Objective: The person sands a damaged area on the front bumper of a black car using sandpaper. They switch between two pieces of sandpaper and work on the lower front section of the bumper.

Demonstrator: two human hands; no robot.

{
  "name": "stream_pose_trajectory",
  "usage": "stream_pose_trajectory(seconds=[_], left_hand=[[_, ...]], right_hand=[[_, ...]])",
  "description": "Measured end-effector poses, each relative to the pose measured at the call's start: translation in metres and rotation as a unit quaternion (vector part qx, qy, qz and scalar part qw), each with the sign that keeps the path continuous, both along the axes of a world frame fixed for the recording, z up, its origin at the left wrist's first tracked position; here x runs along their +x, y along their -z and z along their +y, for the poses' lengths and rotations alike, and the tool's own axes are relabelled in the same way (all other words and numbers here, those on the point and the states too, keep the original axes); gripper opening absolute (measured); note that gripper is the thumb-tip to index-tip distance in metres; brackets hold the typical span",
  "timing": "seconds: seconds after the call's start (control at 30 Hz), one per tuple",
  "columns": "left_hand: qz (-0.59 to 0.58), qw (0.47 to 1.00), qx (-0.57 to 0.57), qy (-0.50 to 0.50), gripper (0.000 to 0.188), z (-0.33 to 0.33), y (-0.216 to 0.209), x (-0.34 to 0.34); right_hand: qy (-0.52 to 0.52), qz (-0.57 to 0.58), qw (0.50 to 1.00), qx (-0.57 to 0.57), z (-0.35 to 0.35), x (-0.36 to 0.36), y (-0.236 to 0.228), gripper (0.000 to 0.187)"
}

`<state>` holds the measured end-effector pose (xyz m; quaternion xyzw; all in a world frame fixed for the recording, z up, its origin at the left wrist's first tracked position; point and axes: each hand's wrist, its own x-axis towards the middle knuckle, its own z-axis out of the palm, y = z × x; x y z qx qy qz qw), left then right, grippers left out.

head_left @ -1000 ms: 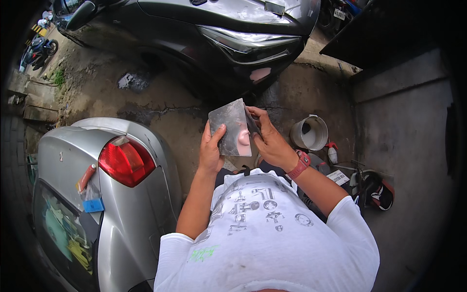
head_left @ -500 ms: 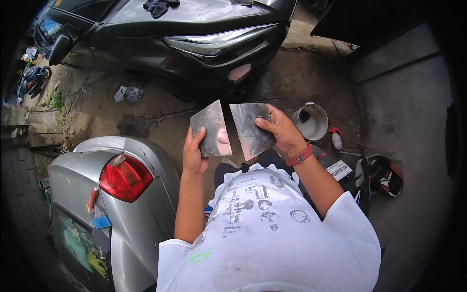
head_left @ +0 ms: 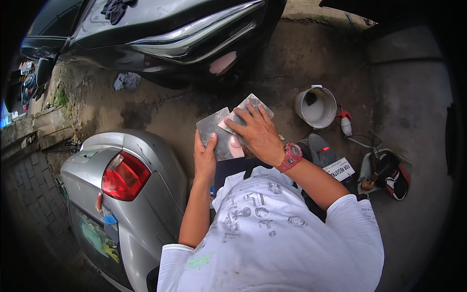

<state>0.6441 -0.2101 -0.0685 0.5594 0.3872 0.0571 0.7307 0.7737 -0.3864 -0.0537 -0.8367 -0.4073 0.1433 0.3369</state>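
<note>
In front of my body, my left hand (head_left: 205, 155) grips a flat grey plate (head_left: 210, 127) by its near left edge, thumb on top. A smooth lump of pink paste (head_left: 236, 147) sits near that plate's lower right corner. My right hand (head_left: 259, 134), with a red watch on the wrist, is laid over a second grey plate (head_left: 262, 104), fingers bent across its face. This second plate is tilted, and its left corner overlaps the upper right part of the first. Pink paste (head_left: 226, 124) shows where the two plates meet.
A dark car (head_left: 165, 29) stands ahead, with a pink patch (head_left: 223, 63) below its headlight. At left is a silver car (head_left: 146, 160). To the right are a white bucket (head_left: 316, 117), a red-and-white spray bottle (head_left: 346, 124) and a motorcycle (head_left: 321, 151).
My right hand has turned its plate over the back and brought it left onto the other plate, its fingers now on top. The plates stood apart before. The view has shifted a little.
</note>
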Motion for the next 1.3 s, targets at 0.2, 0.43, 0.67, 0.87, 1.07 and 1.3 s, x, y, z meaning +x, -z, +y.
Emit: stream_pose_trajectory(seconds=[0.2,0.43,0.67,0.87,1.07,1.3], left_hand=[[0.044,0.976,0.110,-0.181,0.051,0.017,0.060,0.010],[0.108,0.982,-0.010,-0.153,0.046,0.055,0.202,0.025],[0.028,0.975,-0.121,-0.185,0.050,0.050,0.374,0.044],[-0.052,0.972,-0.128,-0.192,0.050,0.070,0.507,0.053],[-0.177,0.960,0.059,-0.211,0.042,0.089,0.558,0.070],[-0.205,0.937,0.226,-0.170,0.038,0.082,0.519,0.070]], right_hand=[[-0.151,0.045,0.986,-0.053,-0.002,-0.004,0.047,0.062],[-0.197,0.127,0.967,0.097,0.020,0.012,0.163,0.071],[-0.139,0.111,0.984,0.027,0.033,0.015,0.411,0.075],[-0.148,0.022,0.987,-0.066,0.023,0.052,0.539,0.069],[0.038,-0.078,0.996,0.032,0.039,0.065,0.544,0.063],[-0.043,-0.209,0.976,0.052,0.056,0.053,0.486,0.062]])
